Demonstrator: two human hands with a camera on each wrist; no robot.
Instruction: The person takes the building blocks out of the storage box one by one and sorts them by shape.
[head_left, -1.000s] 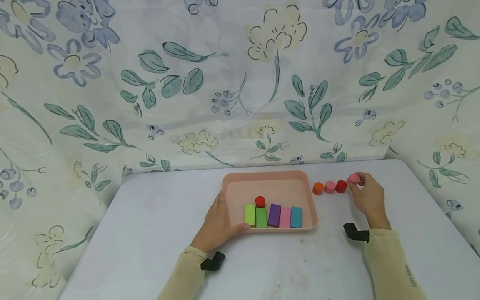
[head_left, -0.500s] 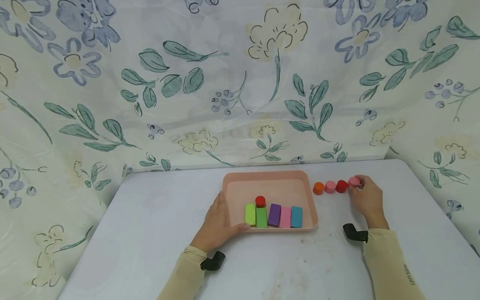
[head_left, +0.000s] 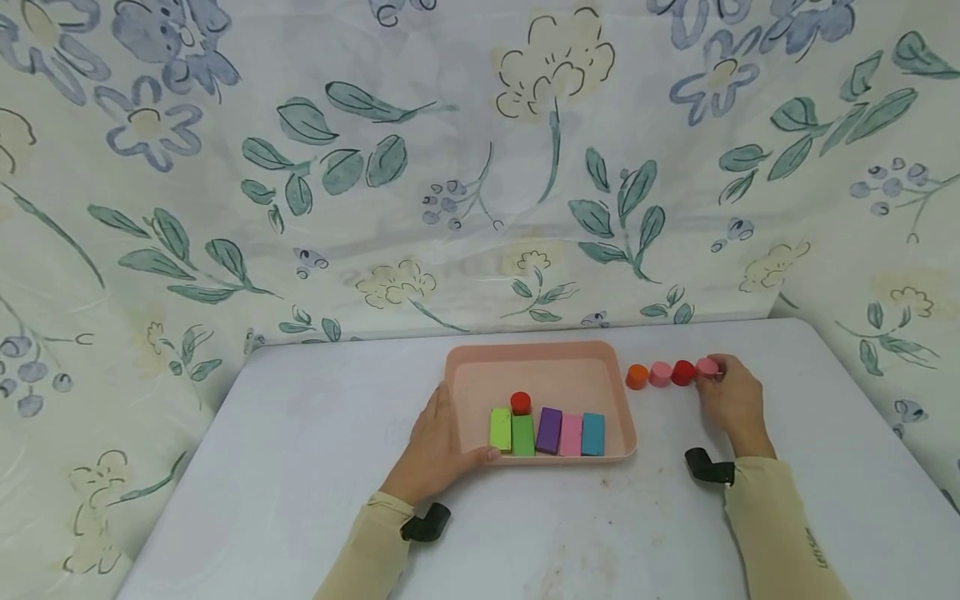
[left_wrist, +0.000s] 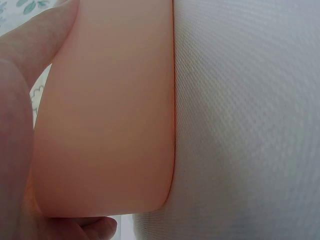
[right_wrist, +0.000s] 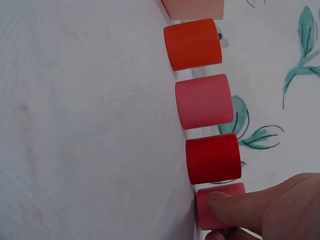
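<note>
In the head view, my left hand (head_left: 435, 446) holds the near left corner of a pale pink tray (head_left: 540, 354), thumb on the front rim and fingers along the left side. The left wrist view shows the tray's outer wall (left_wrist: 110, 110) close up. My right hand (head_left: 735, 400) pinches a pink cylinder block (head_left: 707, 367) at the right end of a row. Beside it stand a red cylinder (right_wrist: 214, 159), another pink cylinder (right_wrist: 205, 102) and an orange cylinder (right_wrist: 193, 45). The pinched block sits close beside the red one.
Inside the tray lie a lime block (head_left: 500, 431), a green block (head_left: 523, 436), a purple block (head_left: 549, 431), a pink block (head_left: 571, 435) and a blue block (head_left: 593, 435). A red cylinder (head_left: 521, 403) is behind the green one. Floral cloth (head_left: 480, 275) hangs behind the white table (head_left: 322, 433).
My right hand has lowered the pink cylinder slightly toward me, level with the row's end. My left hand and the tray have stayed put.
</note>
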